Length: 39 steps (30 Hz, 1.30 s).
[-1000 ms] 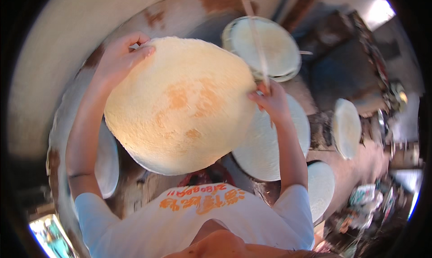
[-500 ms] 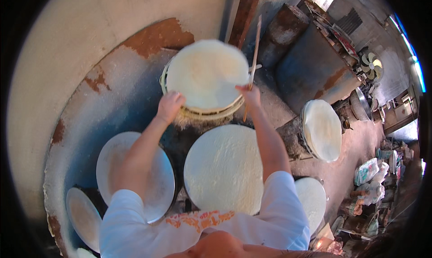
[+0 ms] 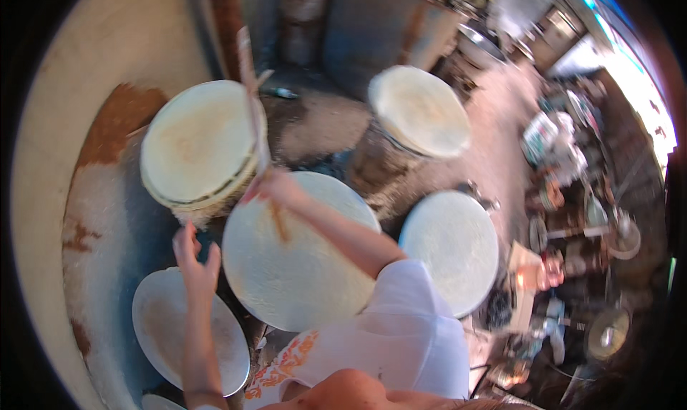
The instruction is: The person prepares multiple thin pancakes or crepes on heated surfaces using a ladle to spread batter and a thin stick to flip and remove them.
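Observation:
My right hand is closed on a long, thin wooden stick, which stands diagonally above the central round pan with its pale, textured surface. My left hand has its fingers apart, just below a stack of round pale flatbreads on a rimmed base. Below that hand lies a round metal pan with a brownish middle. Motion blurs the stick and hands.
Another pale round sits on a dark drum, and a pale round pan is at my right. A curved wall runs along the left, a metal box stands behind, and clutter fills the right side.
The large flatbread held in both hands went onto the stack. My hands have since left it, the right moving lower with the stick, and the view has swung rightward.

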Tool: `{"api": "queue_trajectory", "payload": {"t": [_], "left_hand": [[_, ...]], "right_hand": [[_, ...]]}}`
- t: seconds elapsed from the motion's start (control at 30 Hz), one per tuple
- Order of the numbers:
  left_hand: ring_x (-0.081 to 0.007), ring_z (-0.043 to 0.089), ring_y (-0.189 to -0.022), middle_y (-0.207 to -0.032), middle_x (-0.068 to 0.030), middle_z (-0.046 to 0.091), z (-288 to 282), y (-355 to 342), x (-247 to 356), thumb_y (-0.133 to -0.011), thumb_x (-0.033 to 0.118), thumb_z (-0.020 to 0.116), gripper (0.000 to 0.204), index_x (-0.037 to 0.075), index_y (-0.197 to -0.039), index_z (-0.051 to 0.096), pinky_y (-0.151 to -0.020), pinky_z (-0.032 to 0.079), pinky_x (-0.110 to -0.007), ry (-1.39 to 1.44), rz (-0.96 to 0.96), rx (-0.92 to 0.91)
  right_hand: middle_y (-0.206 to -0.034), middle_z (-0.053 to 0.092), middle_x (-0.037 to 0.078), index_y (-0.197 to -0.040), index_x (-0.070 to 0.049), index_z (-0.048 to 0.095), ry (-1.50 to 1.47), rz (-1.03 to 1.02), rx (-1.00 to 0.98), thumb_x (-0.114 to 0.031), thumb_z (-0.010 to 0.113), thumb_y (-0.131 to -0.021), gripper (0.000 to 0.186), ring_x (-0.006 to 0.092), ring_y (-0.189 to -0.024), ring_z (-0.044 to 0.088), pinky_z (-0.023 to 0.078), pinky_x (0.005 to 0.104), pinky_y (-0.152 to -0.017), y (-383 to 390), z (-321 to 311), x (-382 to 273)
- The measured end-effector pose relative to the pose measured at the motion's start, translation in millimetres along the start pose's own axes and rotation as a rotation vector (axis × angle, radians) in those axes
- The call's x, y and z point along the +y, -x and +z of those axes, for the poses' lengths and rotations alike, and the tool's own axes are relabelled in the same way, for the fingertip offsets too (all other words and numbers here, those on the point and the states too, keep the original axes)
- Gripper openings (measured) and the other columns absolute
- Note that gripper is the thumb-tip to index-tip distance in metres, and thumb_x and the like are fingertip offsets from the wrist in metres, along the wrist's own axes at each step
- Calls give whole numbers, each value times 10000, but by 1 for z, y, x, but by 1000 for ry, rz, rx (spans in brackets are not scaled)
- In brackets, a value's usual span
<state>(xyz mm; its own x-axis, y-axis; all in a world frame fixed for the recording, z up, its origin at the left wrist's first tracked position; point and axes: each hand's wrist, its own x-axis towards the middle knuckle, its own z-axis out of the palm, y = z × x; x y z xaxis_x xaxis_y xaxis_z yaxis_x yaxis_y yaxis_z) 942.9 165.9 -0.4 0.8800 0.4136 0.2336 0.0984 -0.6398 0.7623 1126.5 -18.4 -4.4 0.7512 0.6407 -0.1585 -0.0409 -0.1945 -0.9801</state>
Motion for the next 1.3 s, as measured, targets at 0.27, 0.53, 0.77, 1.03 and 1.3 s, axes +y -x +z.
{"api": "queue_trajectory", "payload": {"t": [0.27, 0.53, 0.77, 1.03, 1.3], "left_hand": [[-22, 239, -400, -543, 68, 286, 39, 164, 94, -922, 172, 496, 308, 40, -1200, 495, -347, 247, -185, 1056, -581, -241], [-39, 220, -389, -527, 51, 259, 12, 222, 139, -947, 125, 413, 342, 2, -1265, 442, -365, 254, -186, 931, -397, -203], [-46, 218, -377, -512, 50, 249, 148, 254, 234, -943, 132, 430, 322, 14, -1242, 448, -342, 244, -195, 1060, -342, -391], [-49, 227, -368, -498, 48, 255, 197, 290, 287, -935, 112, 426, 304, 37, -1228, 457, -337, 244, -201, 1067, -400, -453], [-63, 309, -362, -484, 39, 346, 134, 316, 291, -901, 95, 528, 310, -6, -1193, 515, -364, 286, -244, 1093, -444, -309]], "right_hand": [[-1252, 531, 171, -1183, -25, 559, 407, -591, 454, -258, 644, -795, 462, 363, -1200, 428, 338, 471, -1008, 275, 16, 21], [-930, 668, 147, -1019, -24, 648, 586, 448, 1347, -138, 663, -746, 296, 262, -886, 647, 491, 344, -813, 618, -178, 187], [-743, 645, 235, -771, 38, 639, 683, 847, 1344, -73, 569, -710, 145, 301, -684, 662, 530, 377, -676, 714, -357, 345], [-591, 529, 16, -784, -48, 615, -444, 734, 1128, -201, 814, -691, 268, 119, -421, 468, 358, 243, -387, 701, -390, 360], [-1113, 589, 171, -1247, 36, 473, -736, -18, 927, -44, 643, -747, 534, 282, -954, 612, 547, 380, -769, 693, -329, 280]]}}
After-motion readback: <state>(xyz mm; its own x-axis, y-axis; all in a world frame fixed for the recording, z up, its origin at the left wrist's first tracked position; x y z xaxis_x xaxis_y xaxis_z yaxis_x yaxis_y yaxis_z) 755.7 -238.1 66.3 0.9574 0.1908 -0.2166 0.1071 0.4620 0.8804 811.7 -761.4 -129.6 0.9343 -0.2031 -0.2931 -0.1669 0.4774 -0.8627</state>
